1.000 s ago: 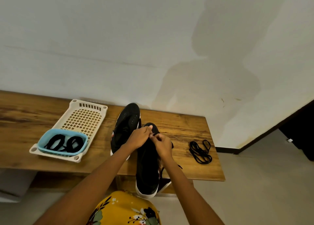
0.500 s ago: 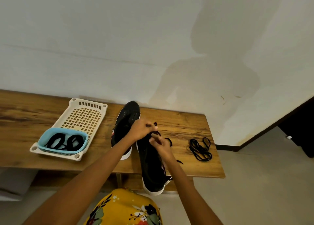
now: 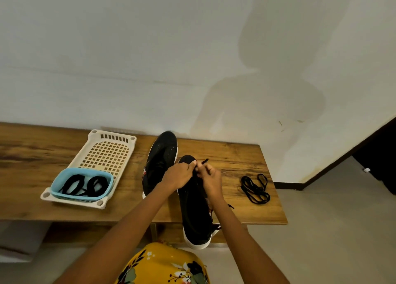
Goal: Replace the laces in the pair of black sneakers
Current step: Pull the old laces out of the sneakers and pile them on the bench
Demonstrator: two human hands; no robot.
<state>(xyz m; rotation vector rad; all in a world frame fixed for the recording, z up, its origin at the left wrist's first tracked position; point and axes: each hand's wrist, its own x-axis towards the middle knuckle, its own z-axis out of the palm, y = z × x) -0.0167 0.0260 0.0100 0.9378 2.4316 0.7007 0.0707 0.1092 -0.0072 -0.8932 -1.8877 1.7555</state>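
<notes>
On the wooden table (image 3: 235, 155), towards its right end, two black sneakers lie side by side with their long axes running front to back. The near sneaker (image 3: 196, 215) has its toe towards the wall and its white-soled heel overhanging the front edge of the table, leaning slightly to the left at the toe. The far sneaker (image 3: 160, 163) sits just left of it and further back, toe close to the wall and tipped a little to the right.

Both hands meet over the toe half of the near sneaker. The left hand (image 3: 179, 175) has its fingers curled, thumb and fingertips pinched together on the lace (image 3: 203, 162). The right hand (image 3: 211, 179) is also curled and pinches that same lace, whose tip sticks up and to the right between the two hands.

A loose bundle of black lace (image 3: 255, 189) lies on the table well to the right of the sneakers. To the left, a white tray (image 3: 111, 148) holds a blue bowl (image 3: 64, 176) with more black laces (image 3: 85, 185) coiled inside.
</notes>
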